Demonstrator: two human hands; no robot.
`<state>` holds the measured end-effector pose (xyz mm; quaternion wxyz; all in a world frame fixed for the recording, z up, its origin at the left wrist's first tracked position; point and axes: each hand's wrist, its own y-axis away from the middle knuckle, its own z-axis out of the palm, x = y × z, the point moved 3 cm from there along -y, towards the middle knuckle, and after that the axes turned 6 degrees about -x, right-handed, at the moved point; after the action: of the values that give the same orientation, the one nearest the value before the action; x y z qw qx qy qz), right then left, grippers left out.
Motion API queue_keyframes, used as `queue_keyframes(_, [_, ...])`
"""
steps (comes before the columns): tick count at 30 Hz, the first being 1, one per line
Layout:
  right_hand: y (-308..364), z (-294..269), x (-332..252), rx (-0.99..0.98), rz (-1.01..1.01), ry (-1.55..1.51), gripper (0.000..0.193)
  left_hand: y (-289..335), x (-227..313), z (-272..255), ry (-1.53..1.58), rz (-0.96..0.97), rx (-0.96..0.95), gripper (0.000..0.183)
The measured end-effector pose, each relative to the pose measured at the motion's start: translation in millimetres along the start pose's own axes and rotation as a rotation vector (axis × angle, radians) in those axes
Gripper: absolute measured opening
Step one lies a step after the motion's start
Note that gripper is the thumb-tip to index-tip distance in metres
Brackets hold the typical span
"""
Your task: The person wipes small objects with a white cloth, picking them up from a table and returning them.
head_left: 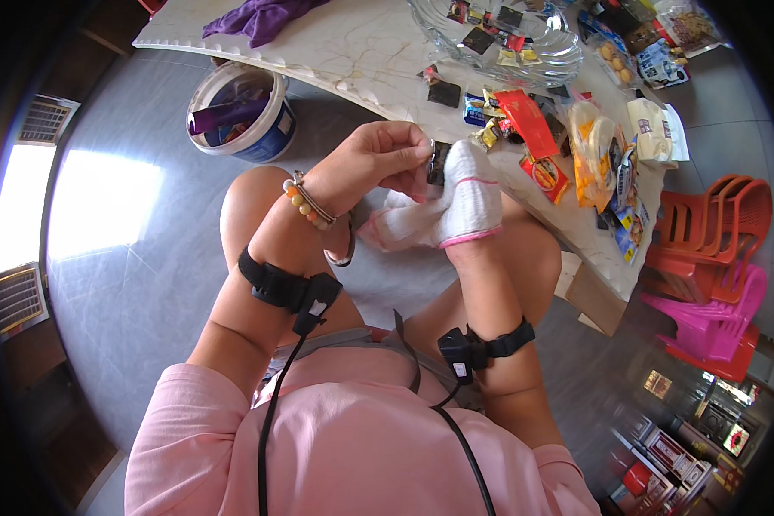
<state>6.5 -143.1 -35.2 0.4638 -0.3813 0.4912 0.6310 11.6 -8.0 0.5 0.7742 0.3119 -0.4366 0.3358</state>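
Black packet, head view: the small, dark, glossy packet (pixel 438 165) is held up between both hands, above the lap and near the table (pixel 353 53) edge.
Left hand: bare (pixel 380 156); thumb and fingertips pinch the packet's left edge.
Right hand: inside a white knitted covering with pink trim (pixel 470 196), just beside the packet's right edge; finger closure cannot be told.
Handling: keep the pinch at the edge, leaving the face clear; steady the opposite side lightly, since knit probably slips on glossy film.
Surroundings: glass bowl (pixel 569 67) and red packet (pixel 527 123) on the table; white bucket (pixel 275 129) beside it.
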Motion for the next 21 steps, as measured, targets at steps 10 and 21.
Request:
queue_keyframes(10, [9.4, 9.0, -5.0, -0.04, -0.779, 1.359, 0.039, -1.4, -1.0, -19.0, 0.003, 0.148, 0.223, 0.016])
queue_keyframes(21, [16.2, 33.4, -26.0, 0.021, -0.968, 1.256, 0.036, 1.2, -3.7, -14.8, 0.054, 0.091, 0.054, 0.014])
